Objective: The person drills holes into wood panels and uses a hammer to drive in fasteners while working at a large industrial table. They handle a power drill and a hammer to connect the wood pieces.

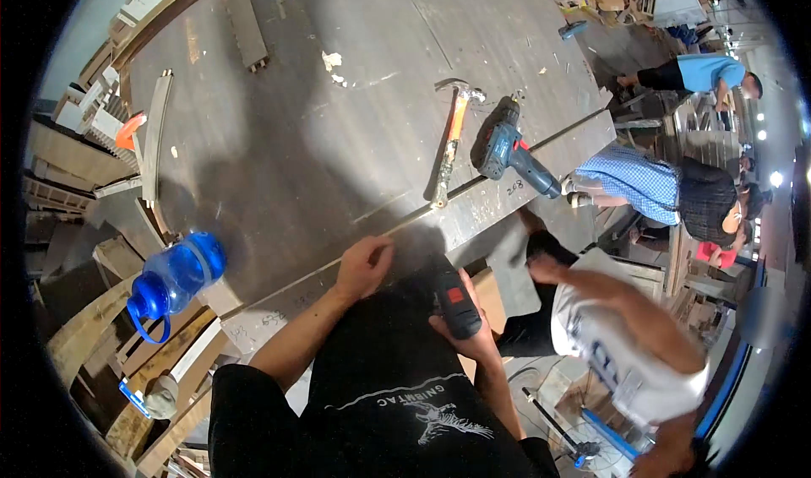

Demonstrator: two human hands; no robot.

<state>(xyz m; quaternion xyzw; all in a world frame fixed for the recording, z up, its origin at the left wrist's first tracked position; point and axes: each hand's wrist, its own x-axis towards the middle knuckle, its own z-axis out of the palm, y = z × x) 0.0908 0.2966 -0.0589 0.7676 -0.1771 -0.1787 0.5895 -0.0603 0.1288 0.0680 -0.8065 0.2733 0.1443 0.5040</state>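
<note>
Two hands work at the near counter (279, 165) edge: the right hand (465, 330) has its grip closed around a black power drill (454, 299), while the left hand (363, 265) rests with fingers curled on a thin strip at the edge. Farther out lie a hammer (450, 140), a blue drill (507, 150) and, at left, a blue bottle (176, 279)

Even indoor light, fisheye view, black vignette at rim.
Worktable (321, 140) edges bend outward; soft shadow pools at its near edge; right of it, a motion-blurred person (629, 343) and lamp glare.
</note>
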